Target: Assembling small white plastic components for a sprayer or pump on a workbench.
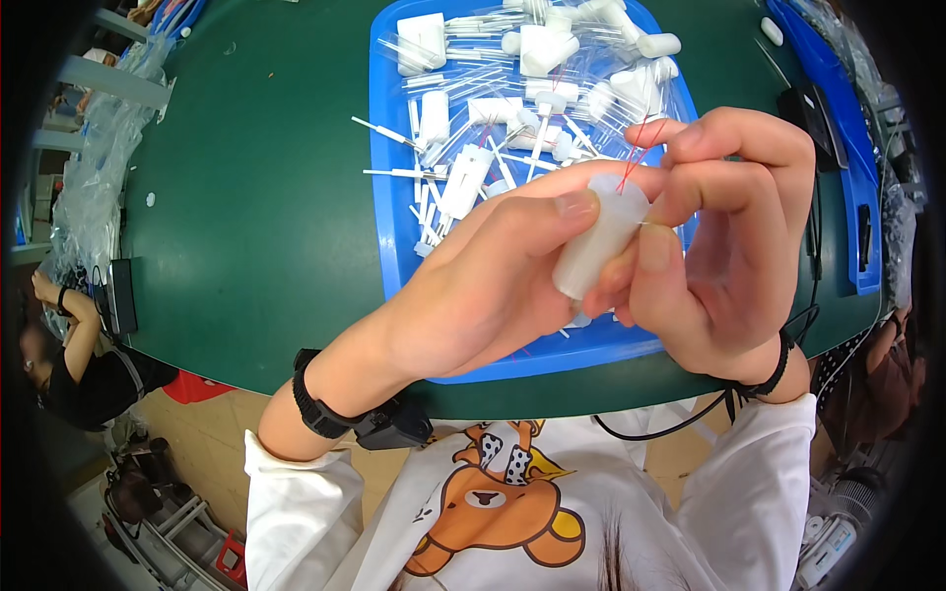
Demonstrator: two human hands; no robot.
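Note:
My left hand (473, 266) is closed round a white plastic cylinder (593, 251), tilted above the tray, its thumb pressed near the capped upper end. Thin red wires (639, 158) rise from that end and cross each other. Beside the cap, my right hand (734, 231) pinches with thumb and a fingertip at the cylinder's side. A fine light strand seems to show at that pinch, too small to name. Another right finger stretches behind the red wires. Below the hands, a blue tray (394, 236) holds many white cylinders, white sticks and clear thin tubes.
The tray lies on a green table (246, 217). Another blue tray (865, 236) runs along the right edge, near black cables. Clear plastic wrapping (94, 187) hangs at the left. Another person's arm (84, 320) shows at the far left, and a person sits at the far right.

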